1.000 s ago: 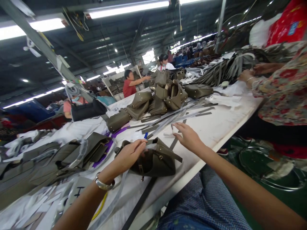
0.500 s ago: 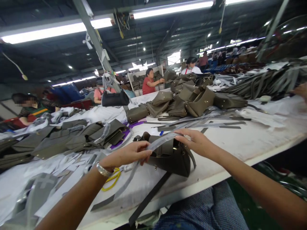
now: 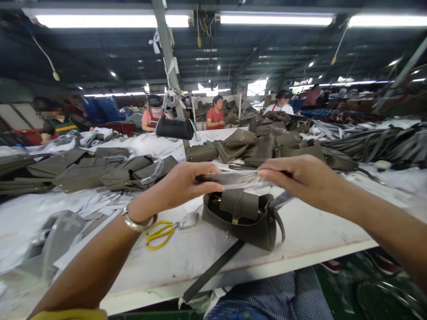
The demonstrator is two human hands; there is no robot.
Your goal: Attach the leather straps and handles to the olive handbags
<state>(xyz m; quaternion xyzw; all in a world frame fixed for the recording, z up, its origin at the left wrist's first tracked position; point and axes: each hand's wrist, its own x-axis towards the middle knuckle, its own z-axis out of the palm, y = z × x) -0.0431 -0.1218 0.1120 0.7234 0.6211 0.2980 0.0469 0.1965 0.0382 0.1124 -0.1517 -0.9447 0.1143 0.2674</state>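
Note:
My left hand (image 3: 182,184) and my right hand (image 3: 302,178) pinch a dark bag strap (image 3: 230,178) in clear plastic wrap, stretched level between them. It is held above an olive-grey handbag (image 3: 243,229), whose flap is tucked inward over its open top. Part of the strap shows below my right hand, by the bag's right end. Another flat dark strap (image 3: 213,271) runs from under the bag over the table's front edge. Left of the bag lie yellow-handled scissors (image 3: 160,234), their blades partly covered by a crumpled clear wrapping (image 3: 189,220).
Similar olive bags (image 3: 253,149) are heaped behind my hands, with more bag pieces (image 3: 83,171) at left. Many straps (image 3: 376,140) lie at far right. A black bag (image 3: 175,129) hangs by a post (image 3: 167,53). Several co-workers sit across the white table (image 3: 320,222).
My view has levelled. Both hands have risen with the wrapped strap, now straighter between them. The strap end that trailed down left of the bag no longer shows there.

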